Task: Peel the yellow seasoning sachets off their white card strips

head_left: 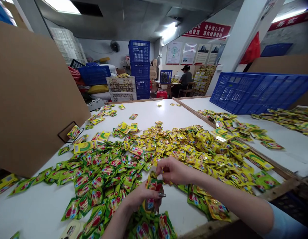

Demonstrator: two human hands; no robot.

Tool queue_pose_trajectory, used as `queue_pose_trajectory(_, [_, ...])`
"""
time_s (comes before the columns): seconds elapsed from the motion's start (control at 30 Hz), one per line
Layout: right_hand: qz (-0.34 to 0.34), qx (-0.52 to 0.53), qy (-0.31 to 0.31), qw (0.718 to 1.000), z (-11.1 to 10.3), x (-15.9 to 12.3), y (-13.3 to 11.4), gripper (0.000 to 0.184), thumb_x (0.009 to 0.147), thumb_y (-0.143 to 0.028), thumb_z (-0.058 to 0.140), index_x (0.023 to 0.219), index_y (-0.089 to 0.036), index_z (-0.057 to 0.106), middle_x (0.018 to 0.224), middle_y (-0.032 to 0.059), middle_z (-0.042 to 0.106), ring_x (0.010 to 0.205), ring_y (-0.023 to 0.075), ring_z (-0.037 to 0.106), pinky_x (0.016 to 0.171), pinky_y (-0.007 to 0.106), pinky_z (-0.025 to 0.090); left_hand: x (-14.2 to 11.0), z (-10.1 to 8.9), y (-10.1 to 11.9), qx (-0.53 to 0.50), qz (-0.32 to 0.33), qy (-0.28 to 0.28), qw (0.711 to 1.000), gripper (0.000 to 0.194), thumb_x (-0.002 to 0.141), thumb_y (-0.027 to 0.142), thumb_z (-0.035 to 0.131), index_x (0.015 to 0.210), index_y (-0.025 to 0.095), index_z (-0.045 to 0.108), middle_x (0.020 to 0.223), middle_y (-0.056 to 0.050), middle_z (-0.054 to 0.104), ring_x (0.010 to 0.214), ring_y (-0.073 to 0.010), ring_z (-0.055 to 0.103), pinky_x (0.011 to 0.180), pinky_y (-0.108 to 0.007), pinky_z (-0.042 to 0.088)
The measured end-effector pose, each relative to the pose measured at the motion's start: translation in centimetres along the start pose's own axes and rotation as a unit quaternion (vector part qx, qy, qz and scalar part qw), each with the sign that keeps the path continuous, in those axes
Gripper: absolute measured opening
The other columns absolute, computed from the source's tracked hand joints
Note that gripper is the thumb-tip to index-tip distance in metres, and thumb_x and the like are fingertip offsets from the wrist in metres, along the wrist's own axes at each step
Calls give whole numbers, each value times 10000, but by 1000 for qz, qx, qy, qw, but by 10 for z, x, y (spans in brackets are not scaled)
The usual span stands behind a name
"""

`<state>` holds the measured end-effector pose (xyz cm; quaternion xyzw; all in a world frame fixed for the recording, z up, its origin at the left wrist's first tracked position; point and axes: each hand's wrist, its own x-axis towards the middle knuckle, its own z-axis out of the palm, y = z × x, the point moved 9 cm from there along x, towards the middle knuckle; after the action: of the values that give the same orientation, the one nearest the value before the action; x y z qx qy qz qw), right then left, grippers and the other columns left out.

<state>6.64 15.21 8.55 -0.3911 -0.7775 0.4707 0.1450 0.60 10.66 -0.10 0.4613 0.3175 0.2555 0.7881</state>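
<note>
My left hand (pixel 136 199) is closed round an upright candy pouch (pixel 151 198) with a dark printed front and large lettering. Something small and shiny shows at the left thumb's tip; I cannot make out what it is. At the pouch's top edge, my right hand (pixel 172 170) is closed in a pinch, with a small whitish bit at its fingertips. What exactly it grips is unclear. Green watermelon-print sachets (pixel 114 162) lie in a heap to the left and under my left hand. Yellow sachets (pixel 201 142) are piled beyond and to the right of my right hand.
A wooden strip (pixel 193 114) divides the white table (pixel 149 111). A blue crate (pixel 258 93) stands at the right. A cardboard sheet (pixel 36 96) rises at the left, near a black wire frame (pixel 69 132). A seated person (pixel 186 79) is in the background.
</note>
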Motion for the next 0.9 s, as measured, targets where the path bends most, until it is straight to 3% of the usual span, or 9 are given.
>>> queue_pose_trajectory(0.13, [17, 37, -110, 993, 16, -6, 4, 224, 831, -187, 433, 927, -132, 628, 419, -72, 470, 327, 55, 453, 337, 129, 353, 1, 2, 9, -4, 20, 11, 1000, 270, 578, 337, 697, 676, 127, 560, 511, 5, 558, 434, -96, 491, 443, -208, 394])
queue_pose_trajectory(0.23, [9, 56, -148, 987, 26, -14, 0, 224, 819, -242, 513, 969, -129, 635, 486, -56, 526, 341, 40, 482, 336, 110, 353, 1, 6, 14, 9, 33, 16, 999, 271, 567, 282, 737, 722, 133, 573, 535, 33, 531, 456, -79, 466, 463, -196, 398])
queue_pose_trajectory(0.33, [21, 36, -86, 995, 29, -17, 8, 146, 769, -217, 584, 844, -121, 666, 497, -49, 546, 364, 51, 514, 352, 118, 389, 3, 8, 15, 39, 60, 4, 997, 371, 556, 278, 770, 864, 159, 600, 685, 6, 594, 619, -135, 566, 597, -234, 472])
queue_pose_trajectory(0.4, [42, 16, 12, 999, 13, -21, 21, 151, 784, -249, 576, 820, -127, 658, 556, -37, 578, 392, 56, 526, 370, 136, 422, 6, 3, 19, 59, 112, 4, 992, 573, 594, 317, 759, 1111, 217, 532, 988, -47, 624, 966, -218, 576, 848, -300, 454])
queue_pose_trajectory(0.47, [68, -12, 127, 989, -23, -35, 37, 197, 814, -301, 541, 850, -129, 630, 681, -11, 616, 423, 62, 535, 378, 165, 450, 10, -7, 23, 61, 165, 23, 984, 824, 631, 373, 736, 1323, 297, 296, 1290, -65, 486, 1248, -240, 379, 1029, -342, 306])
queue_pose_trajectory(0.53, [102, -52, 242, 964, -79, -61, 51, 238, 848, -333, 493, 895, -123, 593, 796, 21, 627, 469, 77, 552, 392, 196, 474, 15, -16, 22, 55, 190, 46, 979, 911, 667, 461, 685, 1378, 303, 138, 1389, -96, 386, 1305, -247, 301, 1066, -380, 248])
queue_pose_trajectory(0.73, [250, -222, 462, 821, -284, -156, 64, 238, 885, -299, 492, 1052, -138, 545, 999, 55, 595, 802, 150, 599, 685, 327, 519, 28, -20, 8, 128, 181, 69, 973, 675, 725, 527, 587, 1287, 220, 372, 1163, -135, 600, 1105, -266, 538, 964, -380, 403])
queue_pose_trajectory(0.8, [289, -273, 490, 776, -326, -175, 66, 248, 881, -297, 500, 1081, -156, 541, 1084, 65, 570, 902, 177, 580, 763, 369, 500, 27, -27, 7, 173, 192, 112, 959, 602, 741, 514, 566, 1254, 232, 425, 1100, -110, 639, 1059, -258, 571, 941, -376, 427])
queue_pose_trajectory(0.9, [336, -330, 485, 737, -361, -187, 80, 258, 876, -300, 507, 1087, -155, 541, 1099, 67, 567, 927, 189, 575, 784, 386, 493, 25, -33, 7, 275, 198, 164, 926, 455, 751, 415, 580, 1185, 299, 508, 1042, -69, 676, 1018, -263, 598, 931, -393, 437])
